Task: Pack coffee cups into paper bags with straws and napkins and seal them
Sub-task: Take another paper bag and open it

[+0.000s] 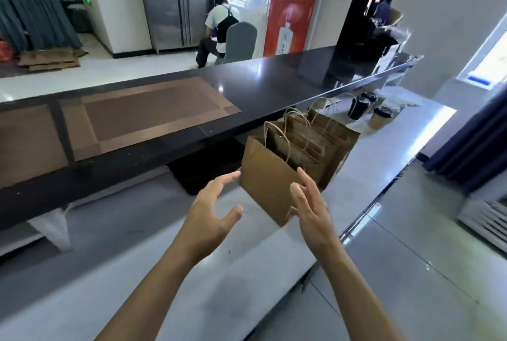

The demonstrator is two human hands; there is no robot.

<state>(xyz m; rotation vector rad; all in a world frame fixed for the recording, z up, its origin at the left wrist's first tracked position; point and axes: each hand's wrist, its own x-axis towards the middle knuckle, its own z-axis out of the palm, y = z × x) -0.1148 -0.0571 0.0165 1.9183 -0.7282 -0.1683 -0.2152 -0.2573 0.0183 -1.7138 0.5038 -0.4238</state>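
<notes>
Several brown paper bags with twisted handles stand in a row on the steel counter (175, 280). The nearest bag (267, 176) stands upright with its mouth open. My left hand (212, 210) hovers just left of this bag, fingers spread, fingertips close to its left edge. My right hand (311, 207) is in front of the bag's right corner, fingers straight; whether it touches the paper is unclear. Behind the bags stand a dark coffee cup (358, 107) and a tan coffee cup (381, 118) with dark lids. No straws or napkins can be made out.
A raised dark ledge (170, 132) with a brown mat (148, 113) runs along the far side of the counter. A black machine (356, 36) stands at its right end. A person sits on a chair in the background. The floor drops off at the right.
</notes>
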